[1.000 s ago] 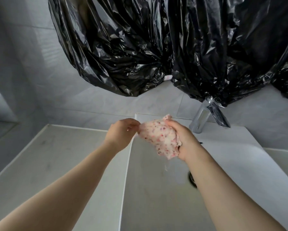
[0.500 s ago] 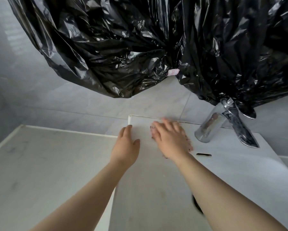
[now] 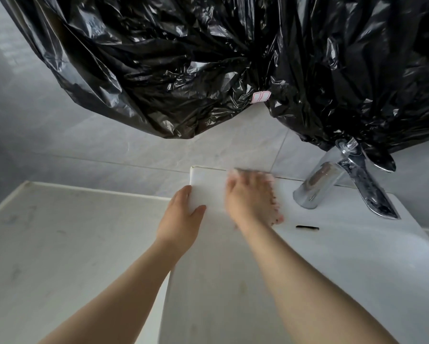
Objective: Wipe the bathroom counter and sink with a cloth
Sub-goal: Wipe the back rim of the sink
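Right hand (image 3: 250, 199) is flat, fingers spread, palm pressing the cloth (image 3: 277, 217) onto the sink (image 3: 345, 256) back ledge. The hand is motion-blurred, so finger detail is soft. The cloth is almost wholly under that palm; only a speckled fringe shows past the little-finger side. Left hand (image 3: 181, 217) is just left of the right one, not touching it. Its fingers are straight along the sink's left edge with the thumb on top of the ledge, so it's bracing and holds nothing. The ledge's long axis runs left-right under the right hand. The faucet (image 3: 315, 189) base stands near its right side, and the overflow slot (image 3: 307, 227) lies right of the wrist and toward the person. The bare ledge corner sits between the two hands. The counter (image 3: 71, 244) is lower, beyond the left hand, well apart from the cloth. My read: a ledge pass is in progress, with basin and counter not yet done. The next stroke likely runs along the ledge, so the right hand owns it. Stop short of the faucet base or route around it. Black plastic (image 3: 208, 70) hangs above both hands, clear of them.
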